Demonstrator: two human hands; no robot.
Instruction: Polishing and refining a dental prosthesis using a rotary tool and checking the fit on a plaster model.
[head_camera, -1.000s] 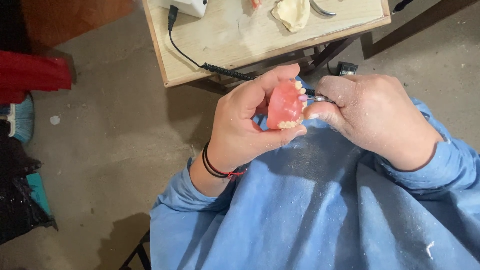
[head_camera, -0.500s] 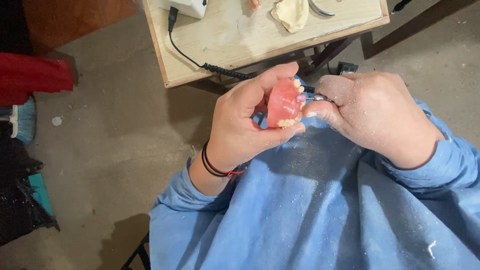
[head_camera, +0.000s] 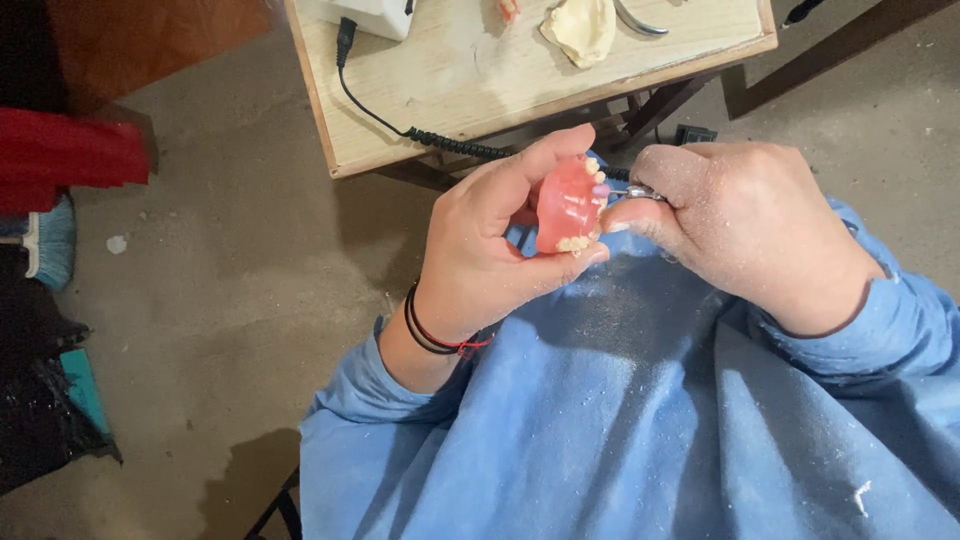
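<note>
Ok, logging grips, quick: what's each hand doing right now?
Left hand: closed on the pink denture.
Right hand: closed on a metal tool at the denture's teeth.

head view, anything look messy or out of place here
Fine pale dust coats the right hand and speckles the blue smock below the pink denture that the left hand holds. Nothing else stands out.

One pink denture (head_camera: 568, 205), one metal handpiece (head_camera: 640, 192), two hands. On the counter (head_camera: 420, 100) at twelve o'clock: one plaster cast (head_camera: 580, 28), one white box (head_camera: 375, 15), one coiled cable (head_camera: 440, 142).
</note>
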